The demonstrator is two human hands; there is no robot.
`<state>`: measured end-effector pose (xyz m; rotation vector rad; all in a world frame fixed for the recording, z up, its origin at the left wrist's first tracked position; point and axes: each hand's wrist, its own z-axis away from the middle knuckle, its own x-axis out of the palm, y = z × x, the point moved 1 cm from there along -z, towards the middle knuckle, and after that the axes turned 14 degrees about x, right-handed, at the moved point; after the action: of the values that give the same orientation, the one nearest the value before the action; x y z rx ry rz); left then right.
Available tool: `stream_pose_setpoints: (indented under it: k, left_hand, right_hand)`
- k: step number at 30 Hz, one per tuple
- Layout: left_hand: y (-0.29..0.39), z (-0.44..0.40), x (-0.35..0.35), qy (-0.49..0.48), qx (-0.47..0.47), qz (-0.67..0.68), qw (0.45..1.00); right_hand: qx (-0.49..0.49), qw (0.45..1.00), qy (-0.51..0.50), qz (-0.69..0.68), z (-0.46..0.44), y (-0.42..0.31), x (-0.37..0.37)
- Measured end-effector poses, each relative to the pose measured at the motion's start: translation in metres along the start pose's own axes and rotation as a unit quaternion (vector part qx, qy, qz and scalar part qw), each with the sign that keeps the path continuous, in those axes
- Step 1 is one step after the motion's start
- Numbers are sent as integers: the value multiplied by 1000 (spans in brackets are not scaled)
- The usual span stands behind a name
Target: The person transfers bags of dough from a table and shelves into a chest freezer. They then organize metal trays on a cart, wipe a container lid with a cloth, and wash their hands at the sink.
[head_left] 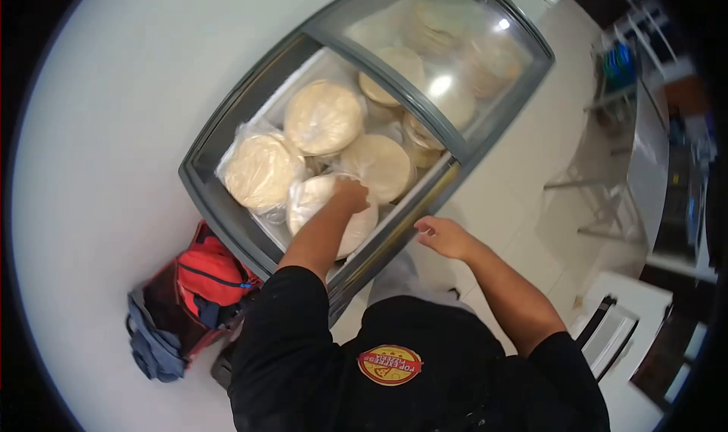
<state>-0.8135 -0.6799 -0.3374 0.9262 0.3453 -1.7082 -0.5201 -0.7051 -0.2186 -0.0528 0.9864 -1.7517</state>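
Note:
Inside a chest freezer [227,106] lie stacks of round, pale pizza bases in clear plastic bags. My left hand [351,194] reaches in and rests at the top of the nearest bag of pizza bases [318,204], its fingers curled as if closed on the plastic; the fingertips are partly hidden. Beside that bag are a left bag [262,172], a back bag [324,117] and a right bag [377,166]. Outside the freezer, just past its front rim [402,231], hovers my right hand [444,237], loosely bent, thumb and fingers apart, holding nothing.
A curved glass lid [447,60] covers the freezer's far half, with more stacks below it. Against the wall at left stand a red bag [212,276] and a blue-grey cloth [154,341]. Metal tables [648,166] line the right side; a white appliance [614,333] stands nearer.

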Motion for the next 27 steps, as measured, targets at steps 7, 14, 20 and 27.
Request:
stream_pose_setpoints:
  k: [7,14,20,27]
  left_hand:
    - [142,-23,-107,154,-34,-51,986]
    - [541,-39,-210,424,433,118,787]
    - [762,-78,-210,305,559,133,759]
    - [929,-192,-241,167,641,129,738]
  right_hand:
    - [17,956,67,-287,123,121,-36]
    - [-42,859,222,-459,365,263,-101]
    - [-35,756,352,-552,520,397,-127]
    - [-47,690,430,-580,598,561,-238]
